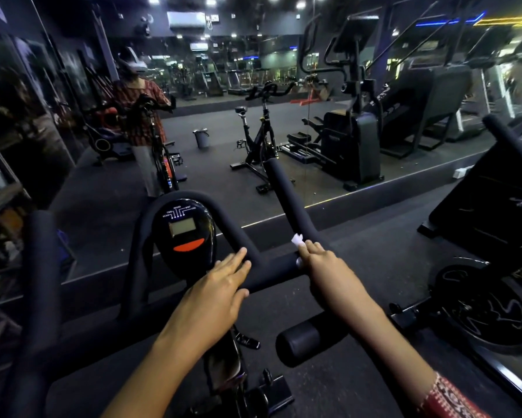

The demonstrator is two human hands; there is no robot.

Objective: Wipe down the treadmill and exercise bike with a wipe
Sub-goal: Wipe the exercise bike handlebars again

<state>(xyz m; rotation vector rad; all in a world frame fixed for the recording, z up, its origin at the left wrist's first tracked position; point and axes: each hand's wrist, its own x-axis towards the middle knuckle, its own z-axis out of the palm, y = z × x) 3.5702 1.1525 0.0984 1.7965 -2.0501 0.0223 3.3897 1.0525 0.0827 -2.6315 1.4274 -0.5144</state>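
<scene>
Right hand (323, 267) clutched the wipe (297, 239) under its fingertips on the forward-pointing handlebar (287, 194); left hand (220, 285) lay flat alongside.

Matt foam handlebar (281, 276), glossy plastic console (184, 233)

We look forward and down from one wide-angle camera worn on the head, close above the black foam-padded exercise-bike handlebar (275, 274), facing a wall-length mirror (211, 164) just beyond the dark gym floor (374, 267).
</scene>
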